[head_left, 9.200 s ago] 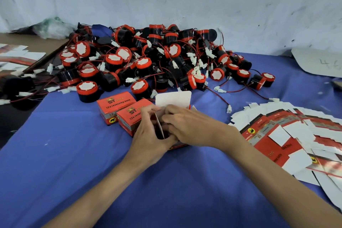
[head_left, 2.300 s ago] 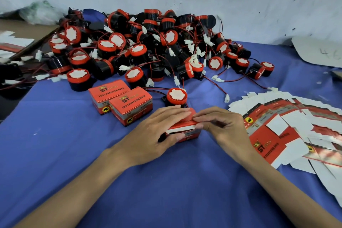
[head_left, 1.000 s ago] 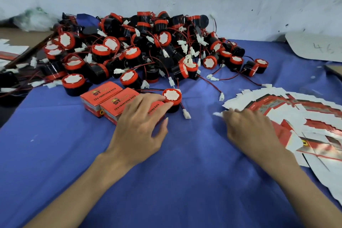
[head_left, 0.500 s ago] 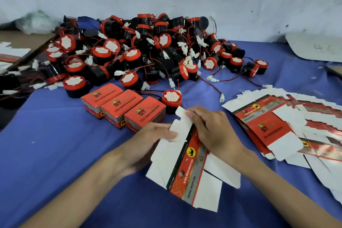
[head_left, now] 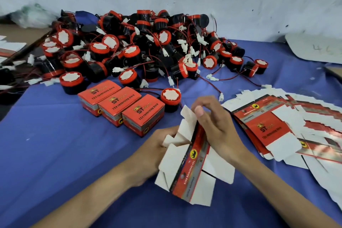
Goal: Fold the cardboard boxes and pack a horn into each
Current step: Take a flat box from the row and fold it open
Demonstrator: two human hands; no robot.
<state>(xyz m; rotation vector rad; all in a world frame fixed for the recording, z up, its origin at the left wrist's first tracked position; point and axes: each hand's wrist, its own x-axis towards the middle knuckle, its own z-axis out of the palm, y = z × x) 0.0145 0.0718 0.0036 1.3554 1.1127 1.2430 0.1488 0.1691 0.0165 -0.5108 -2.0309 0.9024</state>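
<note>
Both my hands hold an unfolded red and white cardboard box blank (head_left: 188, 168) above the blue table, partly opened out. My left hand (head_left: 153, 146) grips its left white flaps from behind. My right hand (head_left: 212, 122) pinches its upper edge, thumb on top. A single black horn with a red rim (head_left: 170, 98) stands just behind the blank. Three closed red boxes (head_left: 122, 105) sit in a row to the left. A big heap of horns with wires (head_left: 140, 50) fills the back.
A fanned stack of flat box blanks (head_left: 273, 127) lies at the right. The blue cloth (head_left: 55, 153) covers the table. A white board (head_left: 318, 50) leans at the far right by the wall. Loose white connectors (head_left: 220, 96) trail near the hands.
The third box was closed and set beside the other two. My right hand took a flat blank from the right stack; both hands now hold it, spreading it open and raising it more upright.
</note>
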